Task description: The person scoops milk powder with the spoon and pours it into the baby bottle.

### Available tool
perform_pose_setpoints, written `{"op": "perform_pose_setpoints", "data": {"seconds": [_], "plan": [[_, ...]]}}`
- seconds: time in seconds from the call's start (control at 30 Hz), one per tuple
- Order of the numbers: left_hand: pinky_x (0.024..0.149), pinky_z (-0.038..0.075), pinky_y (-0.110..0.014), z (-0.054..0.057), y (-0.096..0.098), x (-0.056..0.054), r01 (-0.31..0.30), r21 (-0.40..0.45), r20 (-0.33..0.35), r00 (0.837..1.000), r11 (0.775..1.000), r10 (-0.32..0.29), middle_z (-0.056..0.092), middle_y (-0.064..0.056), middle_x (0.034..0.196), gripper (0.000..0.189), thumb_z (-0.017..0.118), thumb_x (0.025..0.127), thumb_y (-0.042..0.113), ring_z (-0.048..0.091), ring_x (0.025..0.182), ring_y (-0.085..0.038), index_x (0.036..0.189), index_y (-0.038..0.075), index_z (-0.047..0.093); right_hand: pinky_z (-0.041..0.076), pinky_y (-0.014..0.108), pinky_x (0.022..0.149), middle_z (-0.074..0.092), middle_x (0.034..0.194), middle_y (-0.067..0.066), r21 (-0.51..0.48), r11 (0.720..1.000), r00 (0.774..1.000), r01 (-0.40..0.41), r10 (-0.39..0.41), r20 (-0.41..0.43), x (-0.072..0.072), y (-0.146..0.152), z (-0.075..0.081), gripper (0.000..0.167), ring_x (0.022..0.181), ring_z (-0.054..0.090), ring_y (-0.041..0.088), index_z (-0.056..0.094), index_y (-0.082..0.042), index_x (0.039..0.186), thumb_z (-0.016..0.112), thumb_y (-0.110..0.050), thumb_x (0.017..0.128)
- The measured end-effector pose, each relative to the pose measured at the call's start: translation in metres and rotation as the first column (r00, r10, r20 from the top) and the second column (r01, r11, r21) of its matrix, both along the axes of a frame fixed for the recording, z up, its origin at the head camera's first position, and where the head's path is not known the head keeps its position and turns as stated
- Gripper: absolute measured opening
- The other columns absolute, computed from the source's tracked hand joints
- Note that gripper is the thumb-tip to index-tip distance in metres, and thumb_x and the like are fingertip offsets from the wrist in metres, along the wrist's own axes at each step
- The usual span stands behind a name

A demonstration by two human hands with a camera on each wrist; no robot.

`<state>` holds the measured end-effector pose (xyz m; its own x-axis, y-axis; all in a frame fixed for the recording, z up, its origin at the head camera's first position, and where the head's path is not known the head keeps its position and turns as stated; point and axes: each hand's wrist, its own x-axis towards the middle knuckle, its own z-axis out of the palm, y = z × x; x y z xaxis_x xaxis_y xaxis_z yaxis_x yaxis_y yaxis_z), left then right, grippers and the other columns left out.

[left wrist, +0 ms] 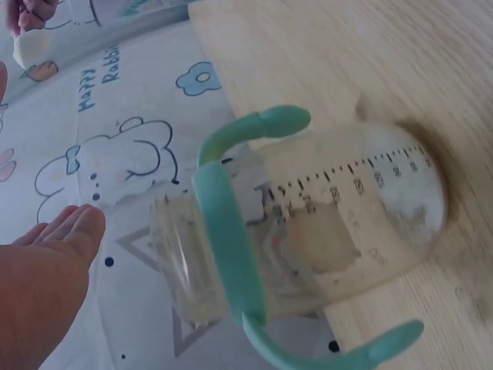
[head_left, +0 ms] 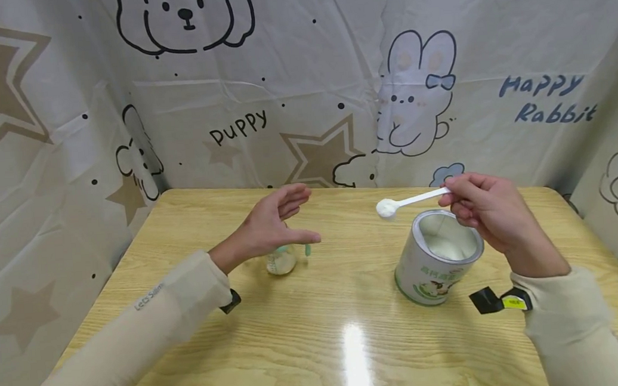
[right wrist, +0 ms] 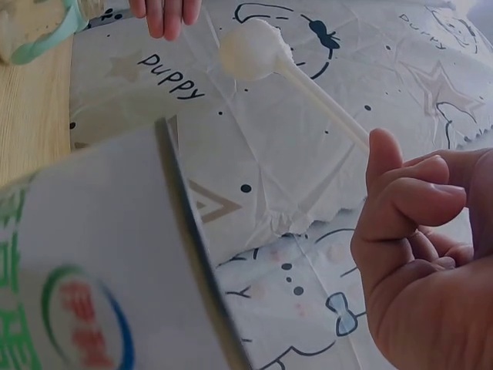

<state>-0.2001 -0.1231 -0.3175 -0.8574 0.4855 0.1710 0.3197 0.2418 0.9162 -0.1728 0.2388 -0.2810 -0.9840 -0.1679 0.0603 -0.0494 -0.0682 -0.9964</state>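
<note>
My right hand pinches the end of a white long-handled scoop, its bowl heaped with pale powder. The scoop is above and left of an open milk powder can, which has a silver rim and powder inside. My left hand hovers with fingers stretched and thumb apart, holding nothing. Behind and below it stands a clear baby bottle with mint-green handles, mostly hidden by the hand in the head view. The bottle has no lid on its neck, and some powder lies at its bottom.
Both things stand on a light wooden table, the bottle left and the can right. A printed cloth with cartoon animals hangs behind the table and along its sides. A bright reflection lies on the tabletop near the front.
</note>
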Motion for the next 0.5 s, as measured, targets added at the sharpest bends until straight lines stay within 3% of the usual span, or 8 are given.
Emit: {"op": "perform_pose_setpoints", "data": {"seconds": [0.5], "plan": [[0.116, 0.034, -0.036, 0.003, -0.026, 0.001, -0.034, -0.017, -0.009, 0.999, 0.999, 0.034, 0.044, -0.016, 0.150, 0.088, 0.084, 0.080, 0.001, 0.041, 0.141, -0.027, 0.151, -0.003, 0.032, 0.037, 0.013, 0.043, 0.070, 0.075, 0.003, -0.081, 0.996, 1.000, -0.020, 0.020, -0.002, -0.004, -0.026, 0.005, 0.016, 0.055, 0.047, 0.005, 0.067, -0.006, 0.089, 0.059, -0.012, 0.102]]}}
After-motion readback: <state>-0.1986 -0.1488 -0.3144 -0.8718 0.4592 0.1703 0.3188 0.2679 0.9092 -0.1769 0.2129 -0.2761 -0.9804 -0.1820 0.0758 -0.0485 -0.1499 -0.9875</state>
